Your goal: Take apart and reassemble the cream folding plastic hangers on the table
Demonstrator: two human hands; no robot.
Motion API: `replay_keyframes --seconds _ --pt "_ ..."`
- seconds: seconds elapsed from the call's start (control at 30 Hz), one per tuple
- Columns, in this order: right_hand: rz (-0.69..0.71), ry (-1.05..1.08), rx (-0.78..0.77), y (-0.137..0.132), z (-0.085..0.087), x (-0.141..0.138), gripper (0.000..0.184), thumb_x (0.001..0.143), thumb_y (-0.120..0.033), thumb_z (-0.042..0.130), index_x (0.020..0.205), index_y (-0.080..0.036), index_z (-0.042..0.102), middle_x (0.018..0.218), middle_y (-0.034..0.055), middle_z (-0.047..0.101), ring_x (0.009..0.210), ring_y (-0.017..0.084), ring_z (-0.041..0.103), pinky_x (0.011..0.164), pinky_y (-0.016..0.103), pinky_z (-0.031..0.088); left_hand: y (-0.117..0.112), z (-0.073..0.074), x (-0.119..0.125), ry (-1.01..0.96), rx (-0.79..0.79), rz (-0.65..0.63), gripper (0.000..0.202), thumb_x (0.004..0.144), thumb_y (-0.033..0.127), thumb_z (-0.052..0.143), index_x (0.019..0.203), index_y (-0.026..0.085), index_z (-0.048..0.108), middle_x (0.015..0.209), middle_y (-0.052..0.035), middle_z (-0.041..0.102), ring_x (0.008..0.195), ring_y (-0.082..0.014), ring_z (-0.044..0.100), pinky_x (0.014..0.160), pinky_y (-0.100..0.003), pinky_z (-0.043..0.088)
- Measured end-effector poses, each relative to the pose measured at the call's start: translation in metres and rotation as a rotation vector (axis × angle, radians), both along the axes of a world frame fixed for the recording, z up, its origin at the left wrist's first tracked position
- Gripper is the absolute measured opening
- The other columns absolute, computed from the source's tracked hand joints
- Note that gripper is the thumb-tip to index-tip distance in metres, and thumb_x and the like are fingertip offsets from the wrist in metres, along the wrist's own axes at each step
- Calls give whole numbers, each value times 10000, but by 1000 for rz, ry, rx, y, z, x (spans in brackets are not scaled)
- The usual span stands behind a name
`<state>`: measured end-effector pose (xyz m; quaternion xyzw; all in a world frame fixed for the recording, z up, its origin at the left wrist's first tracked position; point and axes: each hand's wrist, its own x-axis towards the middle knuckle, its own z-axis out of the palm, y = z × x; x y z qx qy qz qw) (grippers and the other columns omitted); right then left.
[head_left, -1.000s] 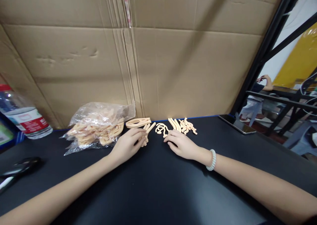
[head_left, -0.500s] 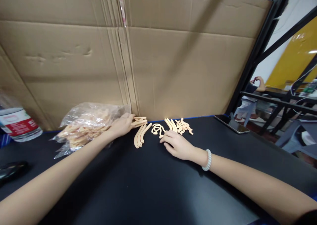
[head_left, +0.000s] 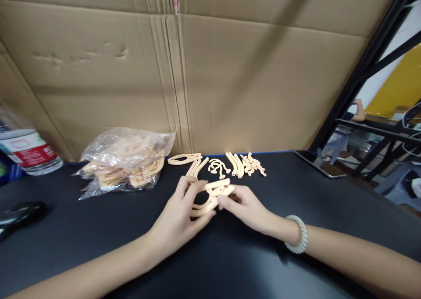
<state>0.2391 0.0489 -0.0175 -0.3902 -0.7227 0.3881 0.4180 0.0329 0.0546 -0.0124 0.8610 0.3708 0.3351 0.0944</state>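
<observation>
Above the black tabletop, both hands meet on a beige plastic frame [head_left: 204,210] with two bars and a curved loop. It looks like a folding hanger's body. My left hand [head_left: 174,211] grips its left side, fingers over the top and thumb below. At the right end, the thumb and fingers of my right hand [head_left: 248,207] are closed on the bars. A small rounded bit shows between the bars; whether it is a separate piece is unclear. Just behind lie curved beige strips [head_left: 201,166], partly hidden by my left hand, and several thin hooks [head_left: 219,167].
More curved strips [head_left: 235,163], small wavy pieces [head_left: 253,164] and a looped frame [head_left: 182,159] lie along the cardboard wall [head_left: 263,88]. A clear bag of beige parts [head_left: 125,158], a labelled bottle [head_left: 31,152] and a mouse [head_left: 19,215] are left. A phone [head_left: 320,163] lies right.
My left hand has brought a beige frame from the back row to the middle. My right hand has left the hooks and now grips the frame's other end. The view has shifted slightly.
</observation>
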Motion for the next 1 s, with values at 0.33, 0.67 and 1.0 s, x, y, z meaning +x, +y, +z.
replay_keyframes --seconds 0.33,0.67,1.0 --pt "113 276 -224 4 -3 -1 205 844 -378 663 878 -177 637 871 25 637 787 139 585 737 287 488 2 4 -3 -177 -234 -1 113 925 307 518 909 207 568 744 24 585 611 -118 513 567 -231 432" --pt "26 347 -299 6 5 4 101 702 -193 650 688 -194 549 663 -15 518 625 127 431 580 266 363 4 2 -8 -367 -343 59 174 937 355 499 986 204 571 828 2 612 712 -143 557 610 -238 446" --pt "-60 541 -395 13 1 5 170 656 -176 657 665 -193 488 746 7 509 682 134 461 592 266 389 5 3 -10 -503 -353 111 224 971 391 441 1026 210 562 765 24 503 654 -124 452 579 -219 393"
